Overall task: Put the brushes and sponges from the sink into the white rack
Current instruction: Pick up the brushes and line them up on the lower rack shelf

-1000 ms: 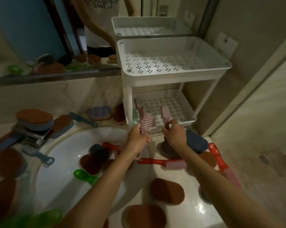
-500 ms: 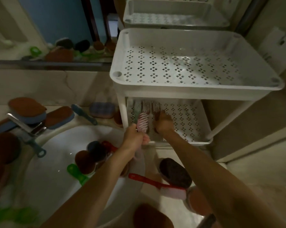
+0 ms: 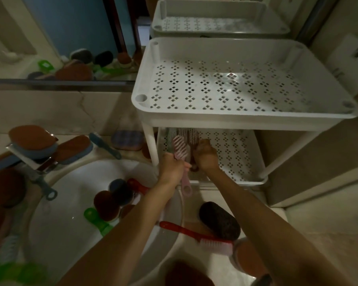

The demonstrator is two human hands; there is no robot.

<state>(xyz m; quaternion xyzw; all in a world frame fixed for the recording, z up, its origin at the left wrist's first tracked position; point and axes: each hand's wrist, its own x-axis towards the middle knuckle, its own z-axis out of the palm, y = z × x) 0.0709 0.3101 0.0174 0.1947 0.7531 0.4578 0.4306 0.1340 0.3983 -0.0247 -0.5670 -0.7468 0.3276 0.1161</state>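
The white rack (image 3: 246,115) has two perforated shelves. At the lower shelf's (image 3: 233,157) left front corner, my left hand (image 3: 171,168) grips a pink brush (image 3: 180,147) by its handle, bristle head up and tilted toward the shelf. My right hand (image 3: 205,155) reaches in beside it and holds another pink brush (image 3: 193,135) lying on the shelf; further brush heads lie at the shelf's left edge. In the white sink (image 3: 56,219) lie brown sponges (image 3: 105,205), a dark blue sponge (image 3: 121,191), a red brush handle (image 3: 139,187) and a green brush (image 3: 95,218).
A red brush (image 3: 196,237) and a dark sponge (image 3: 219,220) lie on the counter by my right forearm. More brown sponges and a blue brush (image 3: 106,145) sit around the tap (image 3: 29,157). A mirror (image 3: 60,38) stands behind. The rack's top shelf holds nothing.
The view has moved closer to the rack. Both hands carried the pink brushes forward from in front of the rack into the lower shelf's left corner.
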